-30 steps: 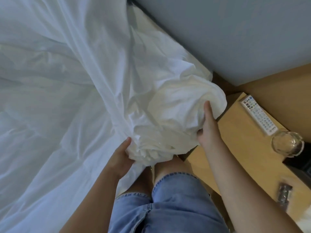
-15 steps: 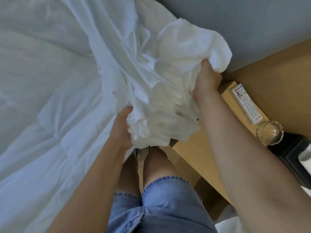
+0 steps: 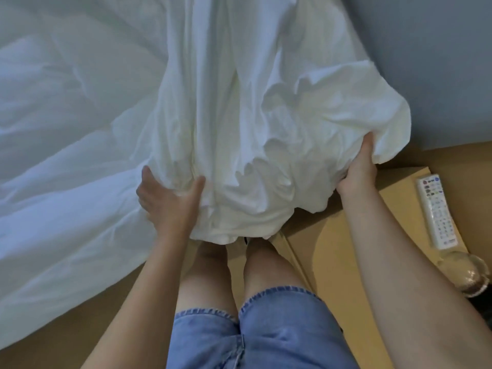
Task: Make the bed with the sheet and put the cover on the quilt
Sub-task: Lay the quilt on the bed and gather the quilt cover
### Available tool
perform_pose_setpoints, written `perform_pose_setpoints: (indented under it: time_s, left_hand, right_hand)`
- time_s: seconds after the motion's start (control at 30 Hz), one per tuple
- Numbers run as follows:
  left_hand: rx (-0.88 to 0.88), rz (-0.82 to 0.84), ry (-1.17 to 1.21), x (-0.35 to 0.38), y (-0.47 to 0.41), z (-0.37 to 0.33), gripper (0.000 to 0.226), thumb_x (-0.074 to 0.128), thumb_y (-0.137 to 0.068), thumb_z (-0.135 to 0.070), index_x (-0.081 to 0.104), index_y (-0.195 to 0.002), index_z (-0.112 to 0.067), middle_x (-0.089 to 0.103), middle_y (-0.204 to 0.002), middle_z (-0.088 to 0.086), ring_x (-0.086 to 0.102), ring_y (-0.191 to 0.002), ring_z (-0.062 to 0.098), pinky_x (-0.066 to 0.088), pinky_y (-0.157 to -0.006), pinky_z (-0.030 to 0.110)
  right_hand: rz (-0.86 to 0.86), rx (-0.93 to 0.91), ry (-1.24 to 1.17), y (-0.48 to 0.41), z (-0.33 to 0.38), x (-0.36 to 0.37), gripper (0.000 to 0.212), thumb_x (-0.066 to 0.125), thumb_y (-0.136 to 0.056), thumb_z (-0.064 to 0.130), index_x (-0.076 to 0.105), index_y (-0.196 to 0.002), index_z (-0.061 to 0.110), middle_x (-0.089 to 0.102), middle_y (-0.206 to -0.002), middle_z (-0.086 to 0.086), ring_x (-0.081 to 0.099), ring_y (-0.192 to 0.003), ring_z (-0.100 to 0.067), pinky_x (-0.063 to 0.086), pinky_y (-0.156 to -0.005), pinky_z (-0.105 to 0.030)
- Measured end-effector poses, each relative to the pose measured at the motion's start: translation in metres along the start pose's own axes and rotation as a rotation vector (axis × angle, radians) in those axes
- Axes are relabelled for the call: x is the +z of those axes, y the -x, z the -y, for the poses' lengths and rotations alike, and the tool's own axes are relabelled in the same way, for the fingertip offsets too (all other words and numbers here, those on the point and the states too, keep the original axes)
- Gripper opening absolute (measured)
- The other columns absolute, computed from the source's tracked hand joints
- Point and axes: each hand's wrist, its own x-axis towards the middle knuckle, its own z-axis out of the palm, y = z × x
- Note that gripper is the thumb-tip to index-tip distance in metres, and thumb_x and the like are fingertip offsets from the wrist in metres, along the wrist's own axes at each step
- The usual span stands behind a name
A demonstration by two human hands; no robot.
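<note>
Partly buried in folds, left hand (image 3: pixel 170 202) and right hand (image 3: pixel 358 173) each grasp the bunched fabric (image 3: pixel 253 123).

The light is dim and a bit blue. The white cloth (image 3: pixel 266 115) glows brightest in the middle. Soft shadows sit in its folds. The edges look bent and blurry.

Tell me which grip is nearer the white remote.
Right. The right grip holds the bedding bundle just left of the remote; the left grip holds the bundle's opposite side, farther off.
</note>
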Motion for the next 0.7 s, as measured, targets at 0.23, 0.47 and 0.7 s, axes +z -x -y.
perform_pose_setpoints:
  time_s: [0.23, 0.47, 0.7]
  left_hand:
    - [0.553, 0.136, -0.424, 0.066, 0.012, -0.043, 0.047, 0.056, -0.088, -0.046, 0.055, -0.119, -0.011, 0.049, -0.13, 0.008, 0.03, -0.134, 0.028, 0.0, -0.114, 0.049]
    - [0.443, 0.009, -0.429, -0.006, -0.034, -0.029, 0.037, 0.028, -0.103, -0.027, 0.054, -0.091, -0.004, 0.059, -0.086, 0.022, 0.057, -0.084, 0.039, 0.035, -0.071, 0.041]
    - [0.23, 0.129, -0.387, -0.042, -0.038, 0.03, 0.049, 0.063, -0.086, -0.036, 0.05, -0.117, 0.0, 0.051, -0.117, 0.022, 0.047, -0.113, 0.039, 0.04, -0.091, 0.047]
  right_hand:
    - [0.066, 0.12, 0.075, 0.002, -0.018, 0.01, 0.093, 0.078, -0.04, 0.071, 0.06, -0.119, 0.025, 0.069, -0.111, -0.003, 0.067, -0.097, -0.029, 0.054, -0.085, -0.049]
    - [-0.148, 0.107, -0.013, -0.028, 0.025, 0.014, 0.025, 0.061, -0.088, 0.04, 0.054, -0.105, 0.023, 0.061, -0.101, -0.004, 0.06, -0.097, -0.032, 0.055, -0.078, -0.045]
    - [-0.092, 0.113, 0.105, -0.02, -0.005, 0.001, 0.051, 0.058, -0.08, 0.063, 0.055, -0.114, 0.025, 0.064, -0.104, 0.0, 0.063, -0.102, -0.029, 0.055, -0.081, -0.049]
